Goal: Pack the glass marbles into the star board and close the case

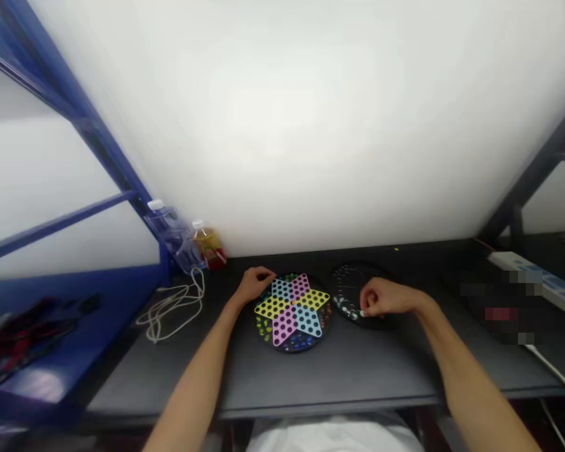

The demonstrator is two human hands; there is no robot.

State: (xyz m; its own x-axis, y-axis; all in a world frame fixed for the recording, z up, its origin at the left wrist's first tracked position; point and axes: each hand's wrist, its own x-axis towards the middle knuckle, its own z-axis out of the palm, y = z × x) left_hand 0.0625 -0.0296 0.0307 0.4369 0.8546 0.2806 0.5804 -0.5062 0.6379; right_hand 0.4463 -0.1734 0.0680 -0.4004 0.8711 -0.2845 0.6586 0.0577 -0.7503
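A round Chinese checkers board (293, 304) lies on the dark desk, with a pink, yellow and blue star full of holes. Coloured marbles (298, 342) sit in the pockets around its star. My left hand (255, 284) rests at the board's upper left rim, its fingers drawn together; what they hold, if anything, is hidden. To the right is a round black tray or lid (353, 276) with several whitish marbles (347, 307) along its lower left side. Over that tray my right hand (381, 297) is closed in a pinch, a white marble (363, 313) at its fingertips.
A coiled white cable (174, 304) lies on the desk (263, 383) at left, near a clear bottle (172, 232) and a bottle of yellow liquid (208, 246). A dark, partly blurred object (480, 301) and a white box (541, 285) are at right. Blue frame bars (98, 144) rise at left.
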